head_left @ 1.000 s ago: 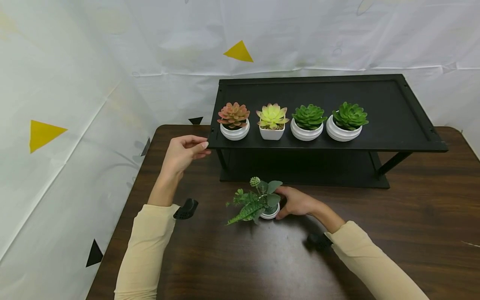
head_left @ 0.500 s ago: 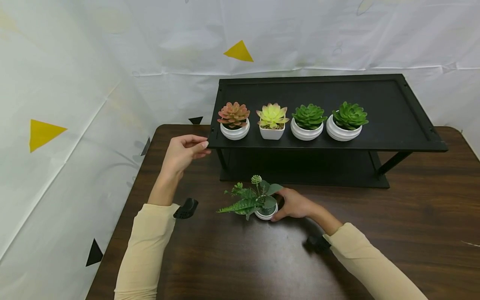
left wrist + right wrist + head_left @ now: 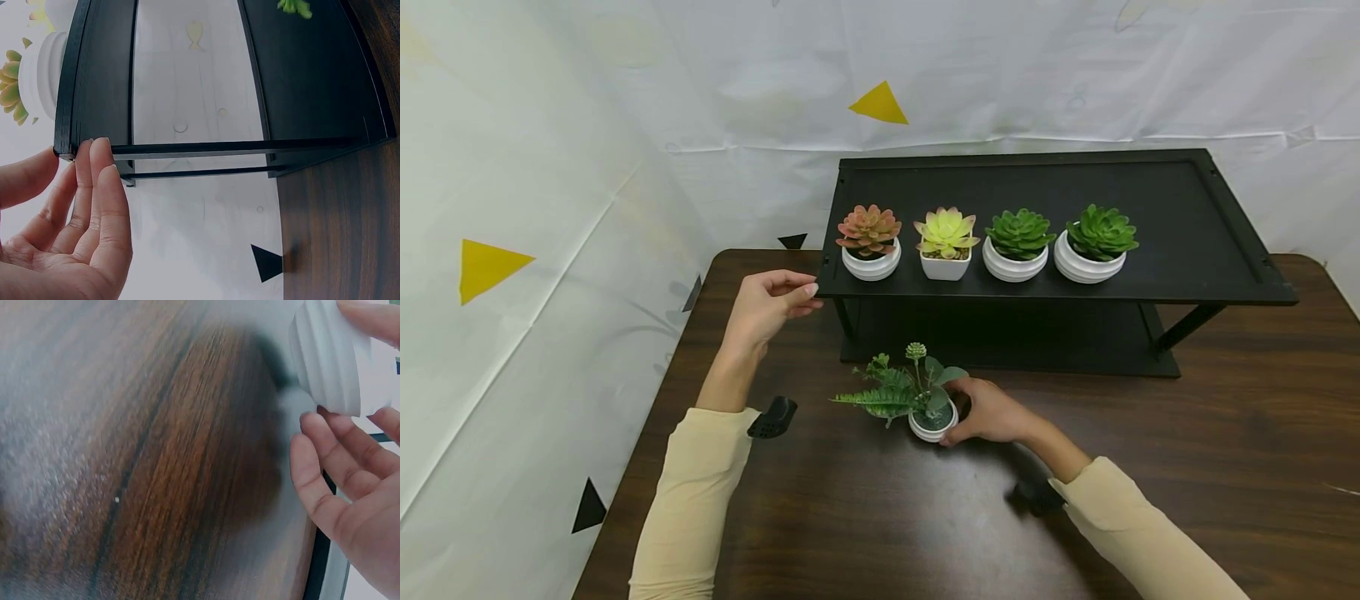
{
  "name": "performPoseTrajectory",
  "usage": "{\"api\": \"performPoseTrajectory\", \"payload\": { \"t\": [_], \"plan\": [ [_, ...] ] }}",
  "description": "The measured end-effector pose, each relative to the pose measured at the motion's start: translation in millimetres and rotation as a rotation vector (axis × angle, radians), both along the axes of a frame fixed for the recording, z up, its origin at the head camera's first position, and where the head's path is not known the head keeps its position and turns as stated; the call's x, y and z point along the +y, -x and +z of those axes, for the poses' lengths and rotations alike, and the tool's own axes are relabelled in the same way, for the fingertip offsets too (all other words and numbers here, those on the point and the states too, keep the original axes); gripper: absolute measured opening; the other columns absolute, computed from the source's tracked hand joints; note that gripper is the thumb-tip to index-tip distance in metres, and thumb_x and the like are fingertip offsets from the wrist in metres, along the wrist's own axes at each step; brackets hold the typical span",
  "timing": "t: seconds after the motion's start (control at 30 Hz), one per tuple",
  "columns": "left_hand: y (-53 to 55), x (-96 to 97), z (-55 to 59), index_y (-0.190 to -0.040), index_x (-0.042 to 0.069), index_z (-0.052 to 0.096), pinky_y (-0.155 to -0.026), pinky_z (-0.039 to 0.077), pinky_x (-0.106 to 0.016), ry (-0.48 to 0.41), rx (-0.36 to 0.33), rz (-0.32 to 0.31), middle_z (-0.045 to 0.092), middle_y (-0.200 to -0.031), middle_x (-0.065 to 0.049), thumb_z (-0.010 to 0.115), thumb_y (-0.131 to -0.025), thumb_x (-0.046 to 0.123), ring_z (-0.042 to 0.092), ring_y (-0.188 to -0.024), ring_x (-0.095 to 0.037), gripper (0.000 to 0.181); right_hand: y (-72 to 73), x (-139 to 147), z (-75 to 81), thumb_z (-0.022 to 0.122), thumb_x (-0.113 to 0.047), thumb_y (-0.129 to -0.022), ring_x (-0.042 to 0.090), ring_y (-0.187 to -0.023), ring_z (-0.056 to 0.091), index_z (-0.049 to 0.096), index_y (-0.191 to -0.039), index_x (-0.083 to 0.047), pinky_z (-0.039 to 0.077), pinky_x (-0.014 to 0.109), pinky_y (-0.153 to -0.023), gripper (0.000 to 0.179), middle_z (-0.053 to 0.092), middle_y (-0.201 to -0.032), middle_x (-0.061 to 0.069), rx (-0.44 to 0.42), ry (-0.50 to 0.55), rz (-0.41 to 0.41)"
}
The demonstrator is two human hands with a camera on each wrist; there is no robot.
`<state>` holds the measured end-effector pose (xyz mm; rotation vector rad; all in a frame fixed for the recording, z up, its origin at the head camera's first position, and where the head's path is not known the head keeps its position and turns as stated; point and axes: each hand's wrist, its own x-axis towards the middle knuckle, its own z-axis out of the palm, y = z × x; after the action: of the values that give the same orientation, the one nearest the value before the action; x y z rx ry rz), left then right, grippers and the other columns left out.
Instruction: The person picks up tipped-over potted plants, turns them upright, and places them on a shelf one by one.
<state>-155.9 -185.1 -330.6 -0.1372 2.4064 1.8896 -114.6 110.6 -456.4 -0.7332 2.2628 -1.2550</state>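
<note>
My left hand point(image 3: 767, 304) pinches the front left corner of the black two-tier shelf point(image 3: 1165, 217); in the left wrist view the thumb lies on one side of the board's corner, the fingers point(image 3: 112, 206) on the other. In front of the shelf my right hand point(image 3: 988, 410) grips a small white ribbed pot point(image 3: 331, 356) between thumb and fingers. It holds an artificial plant point(image 3: 887, 396) with fern leaves, round leaves and a pale green bud, leaning left. The right wrist view shows the pot's underside edge close over the table.
Along the shelf's top stand a reddish succulent point(image 3: 868, 231), a yellow-green one point(image 3: 945, 233) in a square pot, and two green ones point(image 3: 1017, 235) in round white pots. The dark wooden table point(image 3: 865, 525) lies below; a white sheet point(image 3: 760, 75) hangs behind and at left.
My right hand has shifted slightly left with the potted plant, and the plant has turned so its fern leaf points more to the left. The left hand stays at the shelf corner.
</note>
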Motion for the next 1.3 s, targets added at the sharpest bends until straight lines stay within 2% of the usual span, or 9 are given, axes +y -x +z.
{"api": "performPoseTrajectory", "payload": {
  "t": [0.1,0.23,0.4,0.77,0.9,1.03,1.3],
  "plan": [
    [0.1,0.2,-0.1,-0.108,-0.010,0.061,-0.078,0.053,-0.037,-0.004,0.005,-0.002,0.062,-0.092,-0.013,0.060,-0.088,0.004,0.067,-0.072,-0.015,0.025,-3.1,1.1,2.9,0.082,-0.016,-0.062,0.014,-0.075,0.057,0.052,-0.115,0.011,0.048,0.027,-0.066,0.066,0.061,-0.085,0.004,0.011,0.005,-0.011],
    [0.2,0.2,-0.4,-0.108,-0.011,0.061,-0.080,0.052,-0.040,-0.004,0.005,-0.001,0.062,-0.093,-0.014,0.060,-0.088,0.004,0.067,-0.073,-0.016,0.025,-8.0,2.9,7.7,0.082,-0.017,-0.062,0.016,-0.077,0.057,0.050,-0.118,0.011,0.049,0.028,-0.065,0.070,0.060,-0.091,0.008,0.009,-0.006,-0.042],
    [0.1,0.3,-0.1,-0.108,-0.010,0.061,-0.077,0.053,-0.036,0.003,0.001,0.003,0.062,-0.095,-0.016,0.060,-0.088,0.004,0.067,-0.072,-0.015,0.025,-15.0,6.7,15.1,0.082,-0.017,-0.061,0.019,-0.079,0.058,0.049,-0.118,0.012,0.049,0.030,-0.067,0.072,0.059,-0.099,0.013,0.030,-0.034,-0.077],
    [-0.1,0.3,-0.3,-0.108,-0.010,0.061,-0.078,0.053,-0.036,0.009,-0.002,0.005,0.062,-0.095,-0.017,0.061,-0.088,0.005,0.066,-0.069,-0.010,0.025,-29.5,17.1,34.3,0.082,-0.019,-0.060,0.018,-0.076,0.057,0.054,-0.110,0.006,0.049,0.026,-0.061,0.062,0.059,-0.088,0.007,0.084,-0.026,-0.112],
    [-0.3,0.2,-0.7,-0.107,-0.010,0.061,-0.075,0.054,-0.032,0.009,0.005,0.004,0.062,-0.094,-0.016,0.061,-0.088,0.005,0.067,-0.073,-0.017,0.025,-33.4,22.5,43.2,0.082,-0.019,-0.061,0.020,-0.078,0.057,0.053,-0.110,0.005,0.050,0.025,-0.060,0.062,0.059,-0.086,0.006,0.078,-0.022,-0.124],
    [-0.2,-0.2,-0.9,-0.107,-0.010,0.061,-0.076,0.054,-0.034,0.009,0.006,0.003,0.062,-0.093,-0.015,0.061,-0.088,0.005,0.067,-0.078,-0.023,0.025,-36.2,29.7,52.8,0.081,-0.020,-0.063,0.020,-0.080,0.057,0.051,-0.112,0.008,0.051,0.027,-0.062,0.064,0.059,-0.089,0.007,0.090,-0.028,-0.130],
    [-0.1,-0.6,0.1,-0.107,-0.012,0.060,-0.077,0.053,-0.034,0.014,0.008,-0.001,0.062,-0.094,-0.017,0.061,-0.088,0.005,0.067,-0.074,-0.017,0.025,-41.4,39.8,70.4,0.082,-0.022,-0.063,0.017,-0.080,0.056,0.052,-0.111,0.004,0.052,0.033,-0.065,0.062,0.058,-0.088,0.003,0.102,-0.067,-0.160]
  ]
}}
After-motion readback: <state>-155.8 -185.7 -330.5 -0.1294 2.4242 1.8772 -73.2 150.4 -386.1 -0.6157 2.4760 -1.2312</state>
